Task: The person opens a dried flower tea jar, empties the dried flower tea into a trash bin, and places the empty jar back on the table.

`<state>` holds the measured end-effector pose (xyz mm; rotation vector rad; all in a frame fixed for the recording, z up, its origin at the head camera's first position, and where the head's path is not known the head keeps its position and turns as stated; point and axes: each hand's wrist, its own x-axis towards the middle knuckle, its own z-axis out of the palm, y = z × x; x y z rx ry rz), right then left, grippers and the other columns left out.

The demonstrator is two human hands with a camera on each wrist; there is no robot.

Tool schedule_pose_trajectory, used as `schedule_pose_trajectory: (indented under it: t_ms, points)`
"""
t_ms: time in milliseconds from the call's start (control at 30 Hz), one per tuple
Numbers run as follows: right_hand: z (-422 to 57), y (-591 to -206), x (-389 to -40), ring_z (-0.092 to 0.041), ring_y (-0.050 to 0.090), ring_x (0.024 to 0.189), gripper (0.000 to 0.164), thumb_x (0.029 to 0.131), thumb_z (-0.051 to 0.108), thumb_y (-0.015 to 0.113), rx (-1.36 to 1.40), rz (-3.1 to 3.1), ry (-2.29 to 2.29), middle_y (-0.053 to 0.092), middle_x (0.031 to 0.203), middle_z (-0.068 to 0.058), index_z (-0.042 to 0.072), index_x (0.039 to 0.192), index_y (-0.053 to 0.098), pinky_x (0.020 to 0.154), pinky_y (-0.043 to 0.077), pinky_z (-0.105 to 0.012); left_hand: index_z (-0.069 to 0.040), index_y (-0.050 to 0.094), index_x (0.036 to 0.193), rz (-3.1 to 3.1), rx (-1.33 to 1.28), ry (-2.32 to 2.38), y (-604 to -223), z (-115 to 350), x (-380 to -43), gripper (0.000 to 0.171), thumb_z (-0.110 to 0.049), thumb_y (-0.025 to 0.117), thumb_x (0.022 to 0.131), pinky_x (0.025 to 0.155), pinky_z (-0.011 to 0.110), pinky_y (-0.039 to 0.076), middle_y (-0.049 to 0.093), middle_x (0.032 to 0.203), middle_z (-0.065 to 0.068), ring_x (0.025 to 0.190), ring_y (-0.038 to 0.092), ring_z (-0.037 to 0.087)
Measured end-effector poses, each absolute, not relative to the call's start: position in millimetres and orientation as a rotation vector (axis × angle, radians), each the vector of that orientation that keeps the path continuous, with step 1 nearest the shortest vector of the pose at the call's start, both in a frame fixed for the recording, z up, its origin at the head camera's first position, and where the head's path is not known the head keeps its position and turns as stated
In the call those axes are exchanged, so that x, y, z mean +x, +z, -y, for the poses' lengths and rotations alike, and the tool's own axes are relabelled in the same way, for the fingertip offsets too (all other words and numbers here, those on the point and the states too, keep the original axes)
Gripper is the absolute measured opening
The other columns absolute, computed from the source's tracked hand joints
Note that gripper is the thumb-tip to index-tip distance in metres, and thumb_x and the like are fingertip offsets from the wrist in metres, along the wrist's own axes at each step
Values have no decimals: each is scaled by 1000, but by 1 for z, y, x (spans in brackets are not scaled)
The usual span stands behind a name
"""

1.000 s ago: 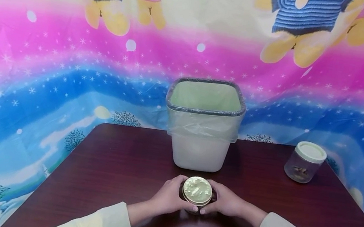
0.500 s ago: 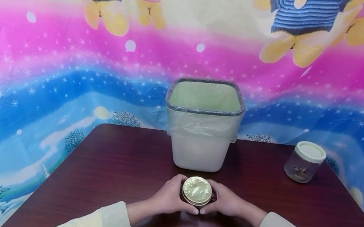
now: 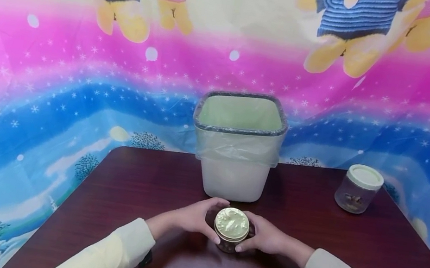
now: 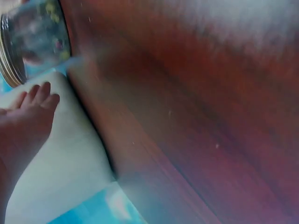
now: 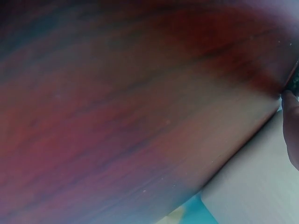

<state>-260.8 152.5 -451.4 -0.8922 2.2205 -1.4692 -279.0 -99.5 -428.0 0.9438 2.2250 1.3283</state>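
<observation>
A glass jar with a gold lid stands on the dark wooden table, in front of the bin. My right hand grips its right side, thumb at the front. On the other side my left hand is spread around the jar, with a gap between palm and glass. In the left wrist view the fingers of the left hand are extended just off the jar, whose clear wall shows small coloured specks. Only part of the right hand enters the right wrist view, at the right edge.
A pale bin lined with a clear bag stands behind the jar, its top uncovered. At the back right is a clear jar with a pale green lid and some brown pieces inside. A patterned cloth hangs behind the table.
My left hand has loosened from the jar and moved a little to the left, its thumb parting from the right thumb. The right hand keeps its grip. The view shifted slightly.
</observation>
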Motion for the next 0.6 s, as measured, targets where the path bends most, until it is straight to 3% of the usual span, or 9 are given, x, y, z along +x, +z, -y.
schedule_pose_trajectory:
  t_ms: [200, 600]
  points:
    - [-152, -453, -260, -17, 57, 113, 76, 71, 6, 86, -907, -2173, -1498, 61, 121, -9, -5, 133, 44, 94, 45, -26, 5, 33, 144, -2003, 948, 1439, -434, 97, -286, 86, 9, 80, 71, 103, 26, 36, 51, 136, 7, 126, 47, 14]
    - [-153, -453, -262, -19, 57, 113, 77, 70, 4, 86, -902, -2147, -1531, 60, 121, -10, -6, 134, 43, 94, 46, -26, -7, 49, 135, -2057, 937, 1426, -439, 90, -288, 77, 5, 84, 68, 99, 26, 39, 59, 122, -3, 114, 54, 9]
